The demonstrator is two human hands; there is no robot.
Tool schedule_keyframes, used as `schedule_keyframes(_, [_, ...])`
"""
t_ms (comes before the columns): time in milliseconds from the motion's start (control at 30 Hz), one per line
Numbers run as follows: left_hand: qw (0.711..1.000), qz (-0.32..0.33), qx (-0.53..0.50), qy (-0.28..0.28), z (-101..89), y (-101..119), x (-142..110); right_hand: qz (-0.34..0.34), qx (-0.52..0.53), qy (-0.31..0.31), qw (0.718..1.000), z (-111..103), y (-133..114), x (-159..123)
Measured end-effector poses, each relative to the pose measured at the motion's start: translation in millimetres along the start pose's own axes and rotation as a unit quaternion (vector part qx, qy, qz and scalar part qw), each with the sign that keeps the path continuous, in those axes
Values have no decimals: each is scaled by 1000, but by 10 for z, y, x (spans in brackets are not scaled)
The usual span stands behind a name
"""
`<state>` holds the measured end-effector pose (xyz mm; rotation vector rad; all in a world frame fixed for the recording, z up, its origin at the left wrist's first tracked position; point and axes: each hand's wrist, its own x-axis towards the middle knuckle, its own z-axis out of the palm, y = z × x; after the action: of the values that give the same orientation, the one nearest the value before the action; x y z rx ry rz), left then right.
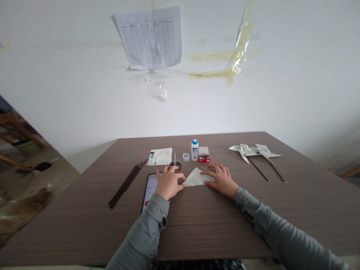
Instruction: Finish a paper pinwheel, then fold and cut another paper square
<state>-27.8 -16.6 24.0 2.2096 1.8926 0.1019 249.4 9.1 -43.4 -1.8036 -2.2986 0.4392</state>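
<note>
On the table in front of me lies a piece of printed paper folded into a triangle point(195, 178). The thumb and index finger of my left hand point(168, 182) are closed on its left corner. My right hand point(222, 180) rests on its right part, fingers apart, the index finger stretched over the paper. Partly under my left hand and forearm is a phone point(150, 189) with a lit screen. Just beyond the left hand lie scissors point(175, 162) with dark handles, which my fingers partly cover.
Thin dark sticks point(128, 183) lie at the left. Behind my hands are a paper stack point(159, 156), a small clear cup point(186, 157), a white bottle with blue cap point(194, 150) and a red box of small metal pieces point(204, 155). Paper pinwheels point(247, 150) on sticks lie right.
</note>
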Motion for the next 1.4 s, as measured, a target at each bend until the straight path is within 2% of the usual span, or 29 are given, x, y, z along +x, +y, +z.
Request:
schedule_keyframes(267, [999, -23, 18, -26, -92, -95, -26, -6, 11, -4, 1000, 27, 78, 16])
schedule_keyframes(567, [1000, -28, 7, -12, -82, -214, 26, -5, 12, 6, 1000, 58, 193, 39])
schedule_keyframes(800, [998, 20, -25, 50, 104, -6, 51, -11, 19, 10, 1000, 16, 130, 25])
schedule_keyframes(1067, [996, 74, -42, 39, 349, 259, 109, -15, 11, 22, 1000, 4, 19, 12])
schedule_keyframes(1400, [999, 34, -15, 2, 271, 288, 77, -1, 10, 62, 998, 11, -93, -67])
